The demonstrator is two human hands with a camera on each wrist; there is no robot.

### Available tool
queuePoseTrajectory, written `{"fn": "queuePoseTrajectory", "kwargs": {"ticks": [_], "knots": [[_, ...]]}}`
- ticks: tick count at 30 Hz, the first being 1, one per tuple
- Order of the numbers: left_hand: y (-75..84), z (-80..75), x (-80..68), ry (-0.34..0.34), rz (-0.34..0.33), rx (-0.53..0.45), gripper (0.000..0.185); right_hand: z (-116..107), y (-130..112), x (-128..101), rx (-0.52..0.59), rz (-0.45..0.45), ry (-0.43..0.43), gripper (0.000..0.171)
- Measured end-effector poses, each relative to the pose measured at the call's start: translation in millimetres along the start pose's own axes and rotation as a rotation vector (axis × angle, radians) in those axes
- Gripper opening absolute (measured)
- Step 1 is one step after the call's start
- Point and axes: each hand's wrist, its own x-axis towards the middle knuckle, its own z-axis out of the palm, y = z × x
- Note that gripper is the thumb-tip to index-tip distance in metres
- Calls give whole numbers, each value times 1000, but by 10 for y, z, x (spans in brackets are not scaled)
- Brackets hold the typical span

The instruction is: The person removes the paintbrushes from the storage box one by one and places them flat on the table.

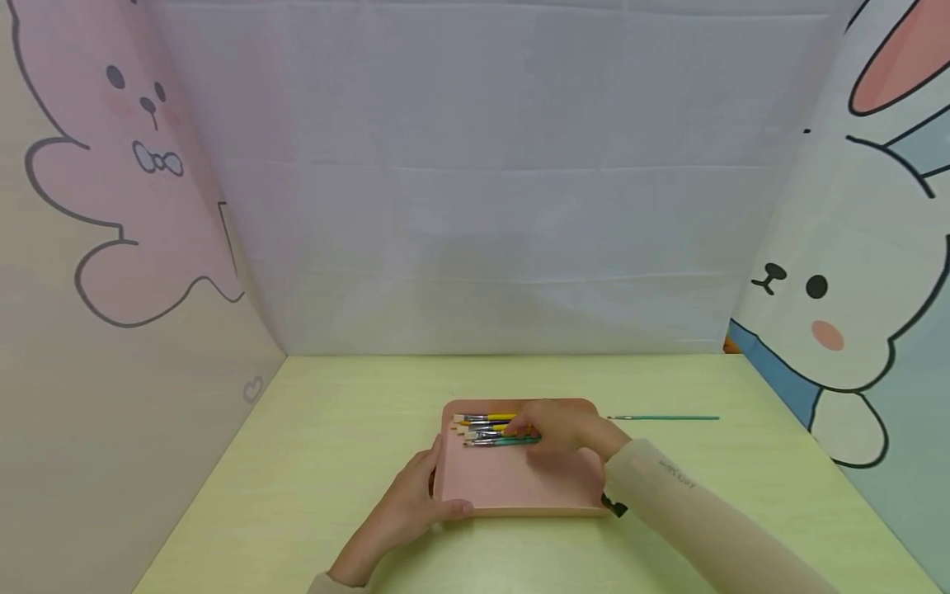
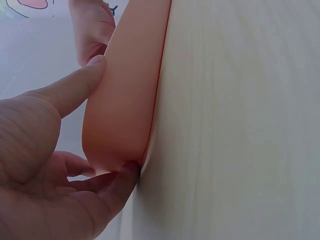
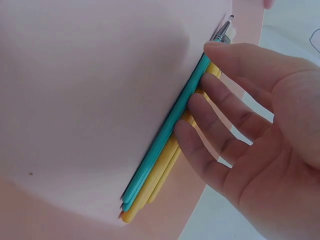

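1. on the pale table [image 1: 297, 474], in the head view, my pink tray [image 1: 512, 485] sits with several paintbrushes [image 1: 484, 436] lying side by side in its far part, bristles toward the left. my left hand [image 1: 408, 505] holds the near left corner, thumb on the front rim; my right hand [image 1: 562, 425] reaches into the tray over the handles. a lone teal brush [image 1: 671, 417] lies just beyond the tray's right side.
2. at that corner, in the left wrist view, my thumb rests on the rim and a fingertip meets the lower edge.
3. inside the tray, in the right wrist view, my right hand is loosely spread, fingertips touching the teal handles [image 3: 168, 125], the yellow handles [image 3: 156, 175] beside them.
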Motion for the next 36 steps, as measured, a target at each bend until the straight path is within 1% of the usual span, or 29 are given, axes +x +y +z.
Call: {"fn": "queuePoseTrajectory", "kwargs": {"ticks": [5,11,17,26,31,36], "knots": [[-1,2,3,5,2,6,117,0,2,16,-35,-11,-18,37],[2,3,-8,9,-6,4,116,17,-1,50,-77,31,-47,37],[0,10,-13,8,-29,-4,116,8,-27,62,-65,73,-59,38],[-8,11,-11,3,-33,-4,116,12,-55,80,-13,79,-42,46],[-5,11,-7,3,-32,-5,116,35,-57,99,-19,95,-19,53],[-5,14,-8,8,-29,0,117,44,-41,99,-24,83,-10,56]]}}
